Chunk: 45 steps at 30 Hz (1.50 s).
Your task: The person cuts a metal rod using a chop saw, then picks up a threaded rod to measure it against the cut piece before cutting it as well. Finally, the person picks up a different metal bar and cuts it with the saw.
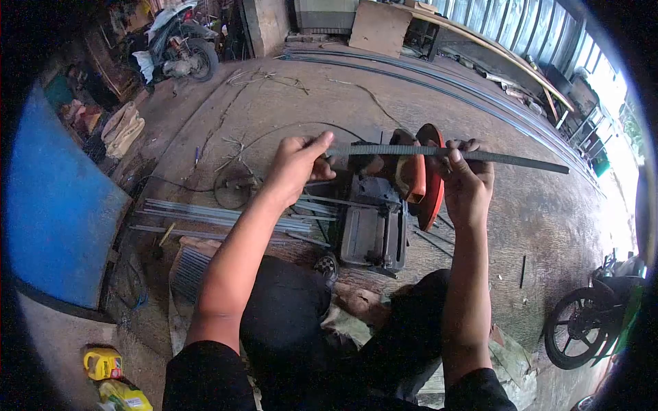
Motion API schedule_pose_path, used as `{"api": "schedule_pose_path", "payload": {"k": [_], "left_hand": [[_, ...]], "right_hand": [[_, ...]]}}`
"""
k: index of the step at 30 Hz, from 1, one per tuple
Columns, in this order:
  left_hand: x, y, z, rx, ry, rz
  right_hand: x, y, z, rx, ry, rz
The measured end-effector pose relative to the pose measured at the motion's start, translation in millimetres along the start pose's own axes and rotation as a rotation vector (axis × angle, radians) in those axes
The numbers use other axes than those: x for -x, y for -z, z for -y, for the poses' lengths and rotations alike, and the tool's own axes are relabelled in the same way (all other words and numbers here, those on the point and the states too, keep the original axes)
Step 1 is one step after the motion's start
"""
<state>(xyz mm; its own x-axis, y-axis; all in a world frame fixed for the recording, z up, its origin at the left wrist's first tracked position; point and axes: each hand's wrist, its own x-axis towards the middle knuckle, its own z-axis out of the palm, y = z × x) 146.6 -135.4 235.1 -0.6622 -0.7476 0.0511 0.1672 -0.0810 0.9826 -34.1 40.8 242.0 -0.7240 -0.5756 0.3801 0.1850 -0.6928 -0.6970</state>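
A dark threaded rod [384,150] is held up level in front of me, running from left to right. My left hand [296,168] pinches its left end between thumb and fingers. Farther right along the rod, my right hand [469,179] is closed on it, thumb toward me, and the right end sticks out past the fingers. Below and behind the rod stands a cut-off saw [370,236] with a flat dark base. Its orange handle [415,185] and red disc guard [432,205] show partly behind the rod and my right hand.
Long metal rods [199,209] lie on the floor left of the saw, near a bundle of shorter rods [190,270]. Long pipes [425,77] stretch across the back. A motorbike wheel [574,329] stands at right, a blue panel [62,205] at left, and a yellow jug [104,364] lower left.
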Motion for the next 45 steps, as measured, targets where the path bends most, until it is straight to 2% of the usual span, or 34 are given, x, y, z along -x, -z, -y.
{"api": "schedule_pose_path", "payload": {"k": [1, 2, 4, 5, 6, 8, 9, 11, 12, 14, 16, 18, 20, 22, 23, 24, 26, 27, 29, 30, 31, 32, 34, 36, 38, 42, 45], "left_hand": [[0, 0, -1, -0.015, 0.114, -0.047], [-2, 4, 0, -0.016, 0.115, -0.05], [-6, 14, 6, 0.013, 0.366, -0.048], [-7, 20, 7, 0.001, 0.432, -0.002], [-11, 30, 0, -0.04, 0.599, 0.201], [-5, 27, 2, -0.126, 0.603, 0.154], [-3, 24, 2, -0.128, 0.605, 0.157], [0, 18, 4, 0.073, 0.376, 0.19], [-1, 15, 7, 0.072, 0.374, 0.195], [-4, 12, 15, 0.102, 0.163, 0.193], [-13, 23, 19, 0.124, 0.175, 0.177], [-26, 46, 22, 0.44, 0.524, 0.716], [-24, 44, 21, 0.457, 0.571, 0.659], [-12, 24, 10, 0.356, 0.495, 0.024], [-13, 25, 17, 0.38, 0.354, 0.056], [-15, 26, 19, 0.377, 0.355, 0.057], [-18, 29, 19, 0.38, 0.071, 0.061], [-19, 32, 19, 0.375, 0.063, 0.06], [-18, 38, 16, 0.338, -0.126, 0.122], [-16, 39, 11, 0.33, -0.139, 0.12], [-14, 39, 7, 0.375, -0.21, 0.171], [-11, 39, 4, 0.421, -0.28, 0.221], [-5, 37, -6, 0.397, -0.321, 0.159], [-5, 38, -10, 0.53, -0.449, 0.039], [-3, 43, -14, 0.536, -0.491, 0.053], [8, 34, -24, 0.532, -0.584, 0.054], [8, 35, -19, 0.57, -0.585, 0.047]], "right_hand": [[1, -1, 0, 0.035, 0.019, 0.057], [2, -1, 0, 0.07, 0.038, 0.116], [0, 2, -1, 0.081, 0.042, 0.176], [2, 5, -2, 0.094, 0.048, 0.232], [4, 6, -1, 0.096, 0.042, 0.221], [5, 5, 5, 0.11, 0.016, 0.285], [6, 5, 6, 0.155, 0.023, 0.243], [4, 8, 4, 0.18, 0.043, 0.232], [2, 10, 3, 0.202, 0.066, 0.224], [-2, 17, 2, 0.134, 0.033, 0.203], [-3, 21, 3, 0.066, -0.009, 0.183], [-4, 21, 3, 0.02, 0.005, 0.169], [-7, 23, 4, 0.048, 0.035, 0.168], [-7, 19, 9, -0.07, 0.047, 0.195], [-8, 17, 9, -0.088, 0.022, 0.131], [-8, 23, 5, -0.089, 0.024, 0.13], [-11, 37, -6, -0.077, 0.018, 0.041], [-2, 19, -3, 0.085, 0.006, -0.015], [5, 16, -8, 0.374, -0.009, 0.021], [10, 13, -9, 0.504, -0.017, 0.059], [19, -12, -1, 0.566, 0.072, 0.163], [22, -10, -3, 0.557, 0.075, 0.173], [23, 1, -13, 0.791, 0.039, 0.394], [29, 2, -17, 0.877, 0.046, 0.451], [34, -5, -13, 1.012, 0.035, 0.548], [41, -13, -14, 1.0, 0.073, 0.466], [41, -18, -9, 1.072, 0.107, 0.548]]}}
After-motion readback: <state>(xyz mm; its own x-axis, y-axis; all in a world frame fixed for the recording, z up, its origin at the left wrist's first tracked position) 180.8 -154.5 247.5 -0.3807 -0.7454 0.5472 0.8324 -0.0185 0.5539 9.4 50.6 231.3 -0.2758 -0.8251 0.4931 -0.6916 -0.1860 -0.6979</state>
